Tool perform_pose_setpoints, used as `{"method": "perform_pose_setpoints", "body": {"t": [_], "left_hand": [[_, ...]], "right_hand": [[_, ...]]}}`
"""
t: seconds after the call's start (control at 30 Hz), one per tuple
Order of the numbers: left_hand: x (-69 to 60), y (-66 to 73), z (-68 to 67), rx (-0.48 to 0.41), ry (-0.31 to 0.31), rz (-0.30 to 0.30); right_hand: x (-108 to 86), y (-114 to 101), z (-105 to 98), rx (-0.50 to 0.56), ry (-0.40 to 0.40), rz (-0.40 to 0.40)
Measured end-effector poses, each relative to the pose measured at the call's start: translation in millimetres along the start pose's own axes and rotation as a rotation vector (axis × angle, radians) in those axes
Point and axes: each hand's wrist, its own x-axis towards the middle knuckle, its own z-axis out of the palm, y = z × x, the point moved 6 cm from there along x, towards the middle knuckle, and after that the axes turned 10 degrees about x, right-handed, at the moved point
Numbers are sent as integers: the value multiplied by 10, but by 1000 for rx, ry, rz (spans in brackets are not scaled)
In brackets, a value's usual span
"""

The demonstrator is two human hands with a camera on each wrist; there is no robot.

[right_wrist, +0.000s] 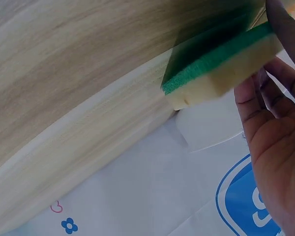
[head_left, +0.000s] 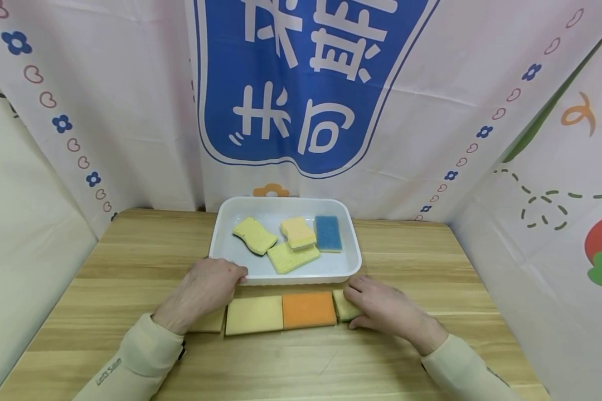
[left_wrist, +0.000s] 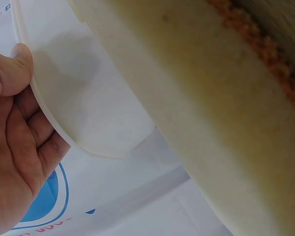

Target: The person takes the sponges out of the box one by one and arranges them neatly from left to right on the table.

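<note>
My left hand (head_left: pixel 208 289) grips the front left rim of a white plastic tray (head_left: pixel 301 279), thumb over the edge and fingers beneath in the left wrist view. My right hand (head_left: pixel 383 309) holds a yellow sponge (head_left: pixel 342 306) with a green scouring layer (right_wrist: pixel 216 64), at the right end of a row of sponges in front of the tray. Along that row lie an orange sponge (head_left: pixel 308 309), a pale yellow sponge (head_left: pixel 254 316) and another yellow sponge (head_left: pixel 209 322), partly hidden by my left wrist.
Inside the tray lie a wavy yellow sponge (head_left: pixel 255 236), a blue one (head_left: pixel 328 234) and a small yellow one (head_left: pixel 299 233) resting on a flat yellow one (head_left: pixel 291 258). Beneath is a wooden table (head_left: pixel 281 367). A printed curtain (head_left: pixel 155 111) hangs behind the tray.
</note>
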Motion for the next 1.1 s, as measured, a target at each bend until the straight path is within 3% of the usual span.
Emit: {"method": "perform_pose_setpoints", "body": {"t": [0.23,0.37,0.47,0.63,0.8,0.93,1.1], "left_hand": [[1,-3,5,-5,-4,-4],[2,-2,1,-2,-1,-3],[2,-2,-1,-3,-3,-5],[2,-5,-1,-13,-10,-13],[5,-4,2,-23,-16,-20],[1,-1,-4,-26,-1,-17],[-8,-2,-15,-35,17,-19]], "right_hand": [[-26,-2,20,15,-28,21],[-14,-11,-47,3,4,15],[13,-17,-180,-21,96,-2],[85,26,-467,-10,315,4],[172,191,-567,90,404,160],[246,342,-501,190,399,310],[346,504,-354,326,364,442]]}}
